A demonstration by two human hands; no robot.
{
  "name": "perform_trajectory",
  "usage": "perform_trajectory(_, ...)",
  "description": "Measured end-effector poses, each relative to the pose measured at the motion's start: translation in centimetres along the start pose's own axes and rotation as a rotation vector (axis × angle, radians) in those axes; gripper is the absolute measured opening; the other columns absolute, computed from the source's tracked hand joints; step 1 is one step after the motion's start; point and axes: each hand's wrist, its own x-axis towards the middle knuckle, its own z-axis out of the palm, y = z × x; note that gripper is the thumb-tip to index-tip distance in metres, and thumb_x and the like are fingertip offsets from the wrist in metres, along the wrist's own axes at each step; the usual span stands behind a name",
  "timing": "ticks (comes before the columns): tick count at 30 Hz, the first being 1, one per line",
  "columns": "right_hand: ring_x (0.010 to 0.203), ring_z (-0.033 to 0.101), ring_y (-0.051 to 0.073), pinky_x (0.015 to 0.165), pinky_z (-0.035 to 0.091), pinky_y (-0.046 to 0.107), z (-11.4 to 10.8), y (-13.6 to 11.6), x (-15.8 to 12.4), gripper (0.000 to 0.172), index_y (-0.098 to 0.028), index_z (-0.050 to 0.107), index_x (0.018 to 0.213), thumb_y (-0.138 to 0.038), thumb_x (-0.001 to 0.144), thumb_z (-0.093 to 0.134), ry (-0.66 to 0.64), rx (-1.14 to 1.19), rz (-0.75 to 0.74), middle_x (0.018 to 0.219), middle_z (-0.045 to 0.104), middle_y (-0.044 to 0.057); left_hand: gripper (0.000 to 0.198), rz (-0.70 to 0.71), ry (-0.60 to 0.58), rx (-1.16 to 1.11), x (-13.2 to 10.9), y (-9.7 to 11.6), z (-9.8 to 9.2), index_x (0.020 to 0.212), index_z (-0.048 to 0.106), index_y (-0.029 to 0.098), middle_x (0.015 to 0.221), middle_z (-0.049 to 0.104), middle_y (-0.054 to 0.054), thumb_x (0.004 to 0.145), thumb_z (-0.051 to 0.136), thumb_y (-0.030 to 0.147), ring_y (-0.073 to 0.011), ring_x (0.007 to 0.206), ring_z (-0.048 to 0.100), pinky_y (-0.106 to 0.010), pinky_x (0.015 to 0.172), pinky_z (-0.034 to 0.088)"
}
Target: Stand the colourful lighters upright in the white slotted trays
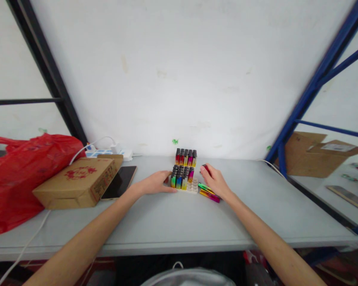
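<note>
Upright colored lighters [179, 181] with black tops stand in rows in a pale tray [192, 186], whose right front part shows bare slots. Behind it, another block of upright lighters [186, 157] stands close to the wall. My left hand [158, 182] is at the tray's left side, fingers spread, thumb near its front corner; a dark reddish thing shows by its fingertips. To the right of the tray, my right hand [213, 179] is closed on a lighter with a dark red end [206, 170]. Just below it, loose lighters [209, 195] lie on the table, green, yellow and magenta.
On the left are a cardboard box [77, 180], a red plastic bag [14, 178], a dark tablet [119, 182] and a white power strip [127, 154] with cables. A blue metal frame [282, 159] and an open carton [313, 155] are on the right.
</note>
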Motion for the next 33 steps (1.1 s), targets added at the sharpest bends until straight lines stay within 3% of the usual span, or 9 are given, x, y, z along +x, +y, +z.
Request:
perform_trajectory(3,0.064,0.059,0.018,0.068,0.047,0.030,-0.4,-0.3,0.0,0.043,-0.025,0.050,0.090,-0.058,0.111,0.032,-0.106,0.015,-0.064,0.074,0.062,-0.001,0.060,0.014,-0.007,-0.018,0.0,0.0,0.0,0.119,0.069,0.020,0.106,0.076,-0.007,0.080,0.076,0.066,-0.0267,0.089,0.067,-0.034,0.081,0.052)
perform_trajectory(6,0.078,0.061,0.019,0.079,0.047,0.032,-0.5,-0.4,0.0,0.050,-0.024,0.049,0.081,-0.058,0.112,0.030,-0.118,-0.133,-0.212,0.083,0.065,0.004,0.064,0.006,-0.015,-0.023,0.0,0.1,0.0,0.119,0.068,0.018,0.107,0.075,-0.009,0.080,0.075,0.068,-0.0275,0.089,0.068,-0.035,0.079,0.052)
perform_trajectory(8,0.077,0.059,0.019,0.078,0.044,0.032,-0.4,-0.3,0.1,0.054,-0.024,0.046,0.073,-0.058,0.112,0.030,-0.144,-0.247,-0.258,0.078,0.062,0.004,0.065,-0.002,-0.010,0.002,0.1,0.0,0.0,0.118,0.068,0.017,0.105,0.075,-0.009,0.079,0.075,0.069,-0.0281,0.089,0.068,-0.035,0.078,0.051)
perform_trajectory(12,0.065,0.054,0.018,0.069,0.038,0.031,-0.1,-0.1,0.1,0.058,-0.023,0.046,0.067,-0.055,0.114,0.032,-0.182,-0.335,-0.217,0.066,0.058,0.002,0.063,-0.007,-0.004,0.036,0.1,0.0,0.0,0.115,0.068,0.017,0.104,0.074,-0.009,0.079,0.075,0.069,-0.0277,0.088,0.067,-0.035,0.078,0.050)
perform_trajectory(19,0.078,0.065,0.021,0.077,0.044,0.030,0.8,0.6,0.4,0.049,-0.021,0.060,0.082,-0.049,0.115,0.036,-0.111,-0.366,-0.193,0.082,0.070,0.006,0.061,0.006,0.009,0.029,0.1,-0.1,0.1,0.112,0.069,0.019,0.102,0.075,-0.008,0.079,0.075,0.069,-0.0272,0.088,0.067,-0.034,0.076,0.050)
perform_trajectory(24,0.092,0.070,0.024,0.084,0.047,0.032,1.5,0.9,0.8,0.038,-0.019,0.064,0.095,-0.041,0.116,0.041,-0.240,-0.442,-0.240,0.097,0.076,0.010,0.063,0.014,0.011,0.043,0.2,-0.3,0.2,0.112,0.070,0.018,0.102,0.075,-0.008,0.079,0.075,0.071,-0.0265,0.086,0.066,-0.034,0.076,0.050)
perform_trajectory(27,0.091,0.072,0.025,0.080,0.047,0.032,1.9,0.4,0.8,0.031,-0.018,0.066,0.105,-0.041,0.114,0.046,-0.295,-0.541,-0.207,0.101,0.077,0.012,0.063,0.002,0.003,0.050,0.1,-0.2,0.2,0.114,0.069,0.017,0.104,0.075,-0.009,0.080,0.074,0.070,-0.0273,0.088,0.067,-0.034,0.077,0.050)
perform_trajectory(30,0.085,0.072,0.026,0.073,0.045,0.030,1.9,-0.3,0.7,0.033,-0.020,0.067,0.101,-0.047,0.111,0.052,-0.332,-0.645,-0.174,0.096,0.077,0.012,0.065,-0.006,0.006,0.054,0.1,-0.1,0.1,0.117,0.069,0.016,0.106,0.075,-0.010,0.080,0.075,0.069,-0.0285,0.090,0.068,-0.035,0.078,0.050)
perform_trajectory(33,0.083,0.070,0.023,0.072,0.042,0.029,0.5,-0.5,0.7,0.042,-0.021,0.067,0.093,-0.051,0.113,0.046,-0.320,-0.611,-0.186,0.089,0.075,0.009,0.064,-0.005,0.009,0.032,0.1,-0.1,0.1,0.118,0.069,0.017,0.107,0.076,-0.009,0.080,0.075,0.068,-0.0281,0.090,0.069,-0.035,0.079,0.051)
